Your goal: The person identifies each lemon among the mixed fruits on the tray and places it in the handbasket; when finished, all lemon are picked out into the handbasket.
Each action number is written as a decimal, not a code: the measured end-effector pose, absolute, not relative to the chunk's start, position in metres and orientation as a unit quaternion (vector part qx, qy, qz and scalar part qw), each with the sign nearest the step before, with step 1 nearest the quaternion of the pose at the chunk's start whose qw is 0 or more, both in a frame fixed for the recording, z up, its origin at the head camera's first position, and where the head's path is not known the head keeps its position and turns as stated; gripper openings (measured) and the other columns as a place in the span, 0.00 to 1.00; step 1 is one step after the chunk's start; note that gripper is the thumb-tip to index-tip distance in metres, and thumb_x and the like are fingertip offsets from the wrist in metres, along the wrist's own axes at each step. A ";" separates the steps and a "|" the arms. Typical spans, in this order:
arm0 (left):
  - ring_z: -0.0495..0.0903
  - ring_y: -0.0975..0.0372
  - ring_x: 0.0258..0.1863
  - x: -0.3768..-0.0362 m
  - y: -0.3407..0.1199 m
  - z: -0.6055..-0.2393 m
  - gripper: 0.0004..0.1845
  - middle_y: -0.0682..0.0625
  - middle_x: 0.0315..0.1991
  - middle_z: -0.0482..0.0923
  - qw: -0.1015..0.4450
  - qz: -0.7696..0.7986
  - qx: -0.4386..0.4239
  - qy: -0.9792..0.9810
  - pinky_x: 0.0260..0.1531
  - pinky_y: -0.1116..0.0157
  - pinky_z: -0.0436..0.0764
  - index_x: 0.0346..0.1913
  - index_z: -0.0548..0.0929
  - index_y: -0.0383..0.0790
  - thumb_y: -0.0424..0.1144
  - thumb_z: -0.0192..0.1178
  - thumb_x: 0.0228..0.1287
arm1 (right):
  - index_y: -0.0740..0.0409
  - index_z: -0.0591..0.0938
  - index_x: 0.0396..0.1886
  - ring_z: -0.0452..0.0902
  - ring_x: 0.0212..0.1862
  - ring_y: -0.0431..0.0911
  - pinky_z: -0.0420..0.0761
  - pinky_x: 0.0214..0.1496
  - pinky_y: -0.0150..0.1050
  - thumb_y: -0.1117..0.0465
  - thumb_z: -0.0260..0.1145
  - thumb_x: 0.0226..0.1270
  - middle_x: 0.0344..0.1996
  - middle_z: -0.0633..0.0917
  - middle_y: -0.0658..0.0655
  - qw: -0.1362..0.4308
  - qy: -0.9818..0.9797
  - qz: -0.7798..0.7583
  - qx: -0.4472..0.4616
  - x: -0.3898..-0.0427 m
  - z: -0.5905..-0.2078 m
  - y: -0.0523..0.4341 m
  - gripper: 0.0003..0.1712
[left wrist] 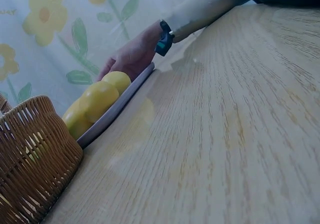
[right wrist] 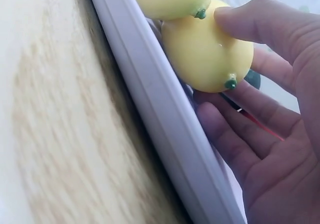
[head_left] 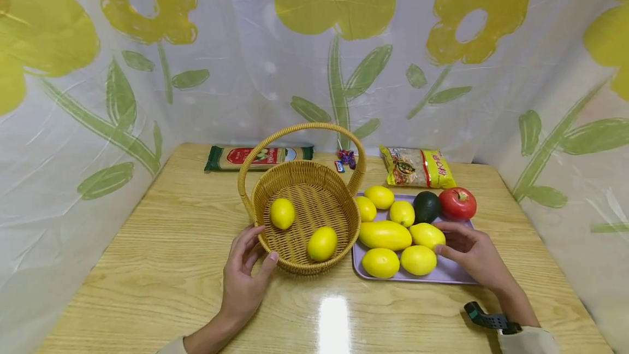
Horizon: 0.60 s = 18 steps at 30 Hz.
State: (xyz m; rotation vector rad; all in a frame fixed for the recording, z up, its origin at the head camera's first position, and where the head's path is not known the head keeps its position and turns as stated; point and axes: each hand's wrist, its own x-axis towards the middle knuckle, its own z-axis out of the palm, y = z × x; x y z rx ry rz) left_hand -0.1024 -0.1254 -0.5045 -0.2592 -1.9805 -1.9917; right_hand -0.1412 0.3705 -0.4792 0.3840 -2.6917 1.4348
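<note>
My right hand [head_left: 472, 253] is at the right side of a lemon [head_left: 425, 235] on the lilac tray [head_left: 454, 272]. In the right wrist view, the thumb presses on this lemon [right wrist: 200, 54] while the fingers curve behind and below it. My left hand [head_left: 245, 275] rests against the left front of a wicker basket [head_left: 307, 269], fingers spread and fingertips at the rim. Two lemons, one at the left [head_left: 282, 213] and one at the front right [head_left: 322, 243], lie inside. The left wrist view shows the basket's side [left wrist: 37, 154] but not the left hand.
Around the held lemon, the tray bears several other lemons [head_left: 380, 263], a long yellow fruit [head_left: 385, 235], an avocado [head_left: 426, 206] and a red round fruit [head_left: 457, 204]. Behind lie a green packet [head_left: 255, 157], small wrapped sweets [head_left: 347, 158] and a yellow food bag [head_left: 417, 168]. The basket's tall handle [head_left: 314, 125] arches up.
</note>
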 end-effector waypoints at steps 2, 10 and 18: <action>0.71 0.45 0.77 -0.102 -0.126 -0.505 0.31 0.35 0.77 0.63 0.160 -0.696 -0.090 -0.694 0.75 0.70 0.78 0.76 0.72 0.29 0.20 0.65 0.72 | 0.60 0.85 0.67 0.87 0.54 0.32 0.87 0.57 0.22 0.65 0.79 0.71 0.60 0.88 0.65 0.035 -0.876 0.466 0.121 -0.141 -0.478 0.369 0.26; 0.71 0.44 0.77 -0.102 -0.127 -0.505 0.31 0.38 0.77 0.63 0.157 -0.694 -0.090 -0.697 0.75 0.69 0.79 0.76 0.73 0.32 0.20 0.64 0.73 | 0.62 0.84 0.69 0.83 0.60 0.29 0.86 0.59 0.21 0.65 0.75 0.75 0.61 0.88 0.42 0.037 -0.868 0.485 0.103 -0.136 -0.463 0.373 0.25; 0.71 0.45 0.77 -0.102 -0.126 -0.504 0.31 0.33 0.78 0.62 0.156 -0.697 -0.093 -0.694 0.75 0.70 0.78 0.76 0.70 0.24 0.20 0.64 0.73 | 0.67 0.81 0.70 0.86 0.61 0.37 0.89 0.61 0.28 0.78 0.69 0.73 0.63 0.88 0.47 0.018 -0.815 0.551 0.180 -0.132 -0.423 0.351 0.27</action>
